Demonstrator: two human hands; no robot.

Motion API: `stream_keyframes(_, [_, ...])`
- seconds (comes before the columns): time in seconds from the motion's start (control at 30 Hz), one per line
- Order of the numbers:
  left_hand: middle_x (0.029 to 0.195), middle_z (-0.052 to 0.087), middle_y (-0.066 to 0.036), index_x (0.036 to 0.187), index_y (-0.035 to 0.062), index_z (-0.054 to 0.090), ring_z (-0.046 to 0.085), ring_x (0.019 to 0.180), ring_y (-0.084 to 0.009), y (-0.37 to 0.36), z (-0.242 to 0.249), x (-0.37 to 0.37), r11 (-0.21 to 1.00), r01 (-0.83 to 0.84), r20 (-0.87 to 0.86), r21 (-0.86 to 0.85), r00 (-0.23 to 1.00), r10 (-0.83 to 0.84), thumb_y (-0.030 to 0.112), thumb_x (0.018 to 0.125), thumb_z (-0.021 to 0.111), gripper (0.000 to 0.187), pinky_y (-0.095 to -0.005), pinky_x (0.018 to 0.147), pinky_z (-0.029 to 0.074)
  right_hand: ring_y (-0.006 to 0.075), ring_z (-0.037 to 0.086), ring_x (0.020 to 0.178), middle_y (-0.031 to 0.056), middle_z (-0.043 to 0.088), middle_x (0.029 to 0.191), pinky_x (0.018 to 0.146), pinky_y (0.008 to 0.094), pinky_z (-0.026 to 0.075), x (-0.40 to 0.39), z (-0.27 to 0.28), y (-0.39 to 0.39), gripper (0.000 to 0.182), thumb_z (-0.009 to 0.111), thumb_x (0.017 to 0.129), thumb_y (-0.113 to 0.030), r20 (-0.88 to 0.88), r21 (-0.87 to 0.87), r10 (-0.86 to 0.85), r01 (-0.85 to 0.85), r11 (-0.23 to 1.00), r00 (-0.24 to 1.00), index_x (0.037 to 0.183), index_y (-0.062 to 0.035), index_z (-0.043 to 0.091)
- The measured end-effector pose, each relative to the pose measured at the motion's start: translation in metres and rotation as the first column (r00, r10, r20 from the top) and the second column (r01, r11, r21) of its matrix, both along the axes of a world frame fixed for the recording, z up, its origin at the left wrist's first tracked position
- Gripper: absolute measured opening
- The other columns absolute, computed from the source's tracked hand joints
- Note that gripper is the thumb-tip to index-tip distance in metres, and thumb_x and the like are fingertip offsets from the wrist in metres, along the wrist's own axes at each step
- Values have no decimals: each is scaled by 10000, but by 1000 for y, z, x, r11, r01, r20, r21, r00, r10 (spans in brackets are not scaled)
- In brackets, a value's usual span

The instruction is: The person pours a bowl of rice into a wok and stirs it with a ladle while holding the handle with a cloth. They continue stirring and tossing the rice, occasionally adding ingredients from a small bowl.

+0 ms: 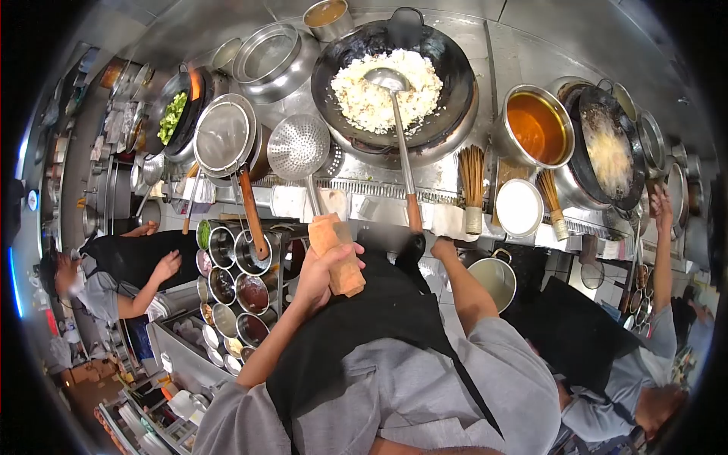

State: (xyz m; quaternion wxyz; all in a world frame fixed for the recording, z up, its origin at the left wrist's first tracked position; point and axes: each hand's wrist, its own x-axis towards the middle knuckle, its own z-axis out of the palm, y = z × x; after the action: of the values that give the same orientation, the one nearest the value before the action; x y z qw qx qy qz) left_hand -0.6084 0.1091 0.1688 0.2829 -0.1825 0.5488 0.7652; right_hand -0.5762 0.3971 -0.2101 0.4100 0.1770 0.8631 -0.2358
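My left hand (327, 274) is closed around a folded orange-brown cloth (337, 258), held in front of my apron. Just beyond the cloth lies a perforated skimmer (299, 146), its handle end hidden behind the cloth. My right hand (444, 246) is low at the stove's front edge, by a white cloth (453, 221); its fingers are too hidden to read. Ahead is a large black wok (447, 57) of fried rice (356, 95). A ladle (400, 121) rests in the rice, its wooden handle pointing toward me, with neither hand on it.
A pot of orange-red liquid (536, 125), a bowl of white content (519, 208) and bamboo brushes (471, 182) stand right. Left are a mesh strainer (221, 136) and several seasoning tins (221, 284). Co-workers stand both sides; one person's hand (661, 208) is near a bubbling wok (607, 152).
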Motion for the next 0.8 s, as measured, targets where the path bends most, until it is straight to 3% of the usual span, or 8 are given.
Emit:
stream_keyframes(0.03, [1017, 638, -166, 1298, 21, 424, 664, 829, -254, -2, -1, -3, 1000, -10, 15, 12, 1000, 10, 117, 899, 597, 445, -373, 717, 560, 388, 512, 1256, 286, 518, 1343, 1048, 442, 435, 6, -3, -3, 552, 601, 779, -156, 3, 4, -4, 4, 1000, 1000, 1265, 95, 523])
stream_keyframes(0.1, [1017, 638, -168, 1297, 18, 423, 664, 832, -257, -8, -4, -10, 1000, -15, 31, 27, 999, 14, 113, 900, 593, 442, -374, 724, 560, 404, 490, 1263, 293, 495, 1354, 1067, 446, 412, 22, -11, -12, 581, 601, 770, -148, -264, 144, 2, 38, 989, 965, 1286, 99, 492])
stream_keyframes(0.2, [1022, 641, -174, 1283, 2, 427, 663, 831, -263, -18, -10, -16, 998, -34, 69, 61, 997, 29, 119, 903, 580, 425, -375, 731, 558, 426, 502, 1236, 303, 489, 1347, 1070, 465, 401, 28, -19, -10, 598, 598, 763, -145, -264, 138, -19, 57, 989, 964, 1294, 101, 474])
stream_keyframes(0.53, [1031, 641, -191, 1256, -9, 435, 661, 826, -283, -42, -13, -46, 989, -46, 90, 137, 995, 34, 141, 910, 527, 388, -398, 741, 559, 398, 549, 1215, 256, 563, 1309, 1034, 428, 448, 14, -33, 4, 531, 637, 760, -189, -55, 117, 25, -18, 993, 998, 1231, 49, 580])
stream_keyframes(0.67, [1019, 641, -188, 1260, -7, 428, 665, 808, -281, -56, -12, -62, 987, -39, 103, 157, 994, 23, 119, 896, 527, 398, -396, 726, 562, 412, 643, 1056, 258, 643, 1177, 893, 460, 531, -3, 4, 0, 352, 601, 819, -218, 14, -34, 249, -249, 968, 968, 1069, 18, 679])
stream_keyframes(0.7, [1019, 641, -188, 1260, -7, 428, 665, 808, -281, -60, -11, -66, 984, -43, 103, 170, 994, 26, 119, 896, 527, 398, -396, 726, 562, 388, 671, 967, 246, 663, 1127, 799, 458, 547, -12, 59, -8, 329, 577, 862, -231, 163, -330, -177, 223, 917, 971, 1083, -5, 671])
stream_keyframes(0.73, [1015, 639, -184, 1265, 0, 426, 665, 801, -281, -64, -12, -71, 985, -35, 84, 171, 996, 21, 115, 893, 532, 404, -398, 711, 565, 364, 699, 879, 234, 683, 1077, 704, 456, 563, -26, 139, -23, 308, 552, 904, -244, 406, -493, -496, 641, 589, 768, 1096, -29, 663])
stream_keyframes(0.8, [1010, 636, -180, 1271, 7, 424, 665, 793, -280, -68, -14, -82, 983, -34, 72, 182, 997, 21, 110, 889, 537, 411, -400, 696, 568, 210, 692, 690, 141, 700, 910, 554, 339, 557, -57, 272, -60, 434, 498, 991, -444, 607, -747, -579, 639, -181, 545, 1151, -51, 585])
